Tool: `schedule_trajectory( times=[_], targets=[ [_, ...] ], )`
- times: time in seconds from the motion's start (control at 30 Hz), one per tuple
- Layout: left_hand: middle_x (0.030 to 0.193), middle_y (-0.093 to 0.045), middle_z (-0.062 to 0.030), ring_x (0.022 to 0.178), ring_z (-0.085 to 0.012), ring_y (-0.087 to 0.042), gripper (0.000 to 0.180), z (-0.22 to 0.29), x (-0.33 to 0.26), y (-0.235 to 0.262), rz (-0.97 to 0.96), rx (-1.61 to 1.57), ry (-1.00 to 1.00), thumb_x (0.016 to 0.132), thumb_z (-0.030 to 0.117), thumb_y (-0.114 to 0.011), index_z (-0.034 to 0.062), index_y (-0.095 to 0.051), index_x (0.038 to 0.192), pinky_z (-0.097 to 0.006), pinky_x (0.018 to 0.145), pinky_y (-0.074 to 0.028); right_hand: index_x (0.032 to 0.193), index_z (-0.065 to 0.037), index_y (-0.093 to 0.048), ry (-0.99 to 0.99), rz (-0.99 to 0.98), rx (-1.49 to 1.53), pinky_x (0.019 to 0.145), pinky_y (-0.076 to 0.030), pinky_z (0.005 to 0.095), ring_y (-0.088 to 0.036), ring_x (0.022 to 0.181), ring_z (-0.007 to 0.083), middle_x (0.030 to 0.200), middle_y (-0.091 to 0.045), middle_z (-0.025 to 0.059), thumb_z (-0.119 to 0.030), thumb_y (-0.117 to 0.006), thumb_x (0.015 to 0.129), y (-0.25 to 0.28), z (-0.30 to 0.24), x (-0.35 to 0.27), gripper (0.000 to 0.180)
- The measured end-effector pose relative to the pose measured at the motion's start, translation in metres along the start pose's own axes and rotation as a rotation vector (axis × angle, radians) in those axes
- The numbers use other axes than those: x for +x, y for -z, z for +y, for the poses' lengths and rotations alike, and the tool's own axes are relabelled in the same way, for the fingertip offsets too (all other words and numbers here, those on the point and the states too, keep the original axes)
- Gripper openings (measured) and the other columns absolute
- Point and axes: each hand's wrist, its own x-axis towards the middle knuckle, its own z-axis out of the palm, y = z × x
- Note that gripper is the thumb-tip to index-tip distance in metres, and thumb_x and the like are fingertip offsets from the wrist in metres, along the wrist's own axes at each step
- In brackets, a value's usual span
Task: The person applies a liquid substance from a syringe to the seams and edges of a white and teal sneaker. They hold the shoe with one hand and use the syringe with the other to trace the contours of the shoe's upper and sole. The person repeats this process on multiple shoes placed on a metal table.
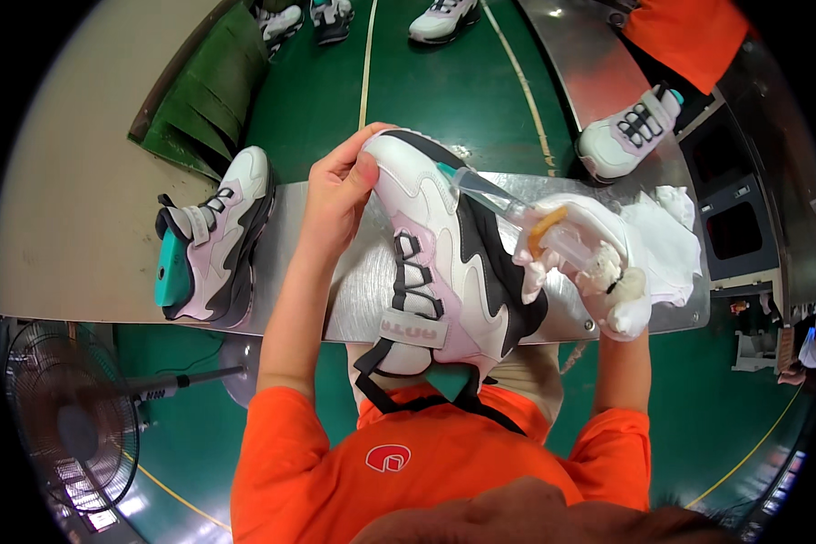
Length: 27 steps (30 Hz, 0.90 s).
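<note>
The left hand [340, 190], bare, is closed around the toe end of a white, pink and black shoe [444, 263], thumb and fingertips pressed on the toe cap at about 11 o'clock of the shoe; the shoe is held tilted over the metal bench [335, 272], its toe pointing away from the person toward 12 o'clock and its heel and loose black straps hanging past the near edge at 6 o'clock, against the orange shirt [426, 471]. The right hand [589, 263], in a white glove, is gripped around a clear plastic syringe [517, 213]; the syringe is seen to run toward 10 o'clock from the glove, its teal tip touching the upper side of the shoe near the toe; a yellow-orange part is noted on the syringe where the gloved fingers hold it. A crumpled white cloth [671, 236] lies on the bench at 3 o'clock of the gloved hand, just beside it. A second shoe [213, 240] of the same colours, with a teal insert in its opening, is lying on its side at the bench's left end, at 9 o'clock, well apart from the left hand; a third shoe [630, 131] rests at 1 o'clock on an adjoining metal surface. A fan [63, 417] stands on the green floor [426, 91] at 8 o'clock.
</note>
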Motion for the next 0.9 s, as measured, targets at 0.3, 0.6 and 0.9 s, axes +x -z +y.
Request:
schedule_trajectory(
  times=[0.3, 0.6, 0.9],
  targets=[
    [0.118, -0.063, -0.0094, 0.109, -0.0165, -0.059, 0.058, -0.012, 0.006, 0.002, 0.038, -0.046, 0.094, 0.094, 0.036, -0.066, -0.0056, -0.054, 0.131, -0.030, 0.097, -0.045, 0.130, 0.020, -0.043, 0.007, 0.006, 0.173, 0.071, -0.054, 0.0386, -0.061, 0.100, 0.0299, 0.126, -0.055, 0.0305, -0.044, -0.096, 0.042, 0.031, 0.031, -0.007, 0.120],
    [0.118, -0.064, -0.0090, 0.107, -0.0164, -0.061, 0.054, -0.017, 0.017, 0.000, 0.025, -0.123, 0.120, 0.094, 0.033, -0.067, -0.0048, -0.055, 0.131, -0.031, 0.097, -0.047, 0.137, 0.008, -0.040, 0.106, 0.119, 0.192, 0.071, -0.052, 0.0411, -0.059, 0.087, 0.0314, 0.109, -0.057, 0.0258, -0.054, -0.086, 0.051, 0.063, 0.044, -0.017, 0.116],
    [0.081, -0.065, 0.0034, 0.065, -0.0042, -0.049, 0.028, 0.034, 0.177, 0.081, 0.539, 0.371, -0.113, 0.091, 0.029, -0.072, 0.0027, -0.075, 0.101, -0.020, 0.056, -0.036, 0.135, 0.007, -0.045, 0.354, 0.728, -0.557, 0.083, -0.055, 0.0381, -0.059, 0.103, 0.0244, 0.122, -0.053, 0.0145, -0.042, -0.085, 0.069, 0.091, 0.056, -0.078, 0.092]
  ],
)
